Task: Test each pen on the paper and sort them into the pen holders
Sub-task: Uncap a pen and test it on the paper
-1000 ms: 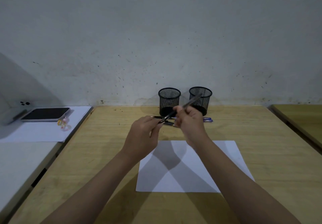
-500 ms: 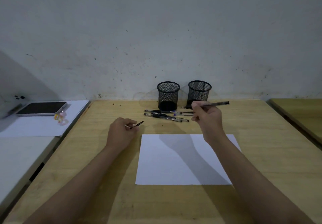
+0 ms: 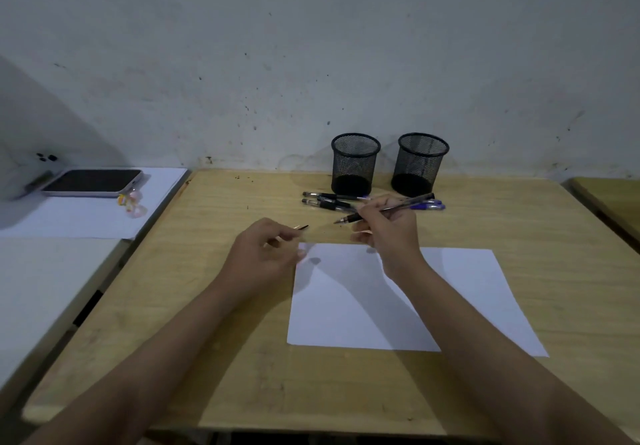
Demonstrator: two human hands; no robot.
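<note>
No readable text, label, brand or number anywhere. The pen (image 3: pixel 388 209) pinched in my right hand (image 3: pixel 388 233) shows no legible print; the paper (image 3: pixel 450 299) below my grip is blank.

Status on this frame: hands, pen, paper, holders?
Right hand grips uncapped pen, tip above paper. Left hand pinches cap. Paper blank, both holders empty. Nothing obstructing.

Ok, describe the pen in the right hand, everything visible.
The pen is slim, with a clear barrel, dark grip and bare metal tip, uncapped. It lies nearly level in the air, tip pointing left over the wooden table just beyond the paper. The right hand pinches it mid-barrel; nothing else touches it.
</note>
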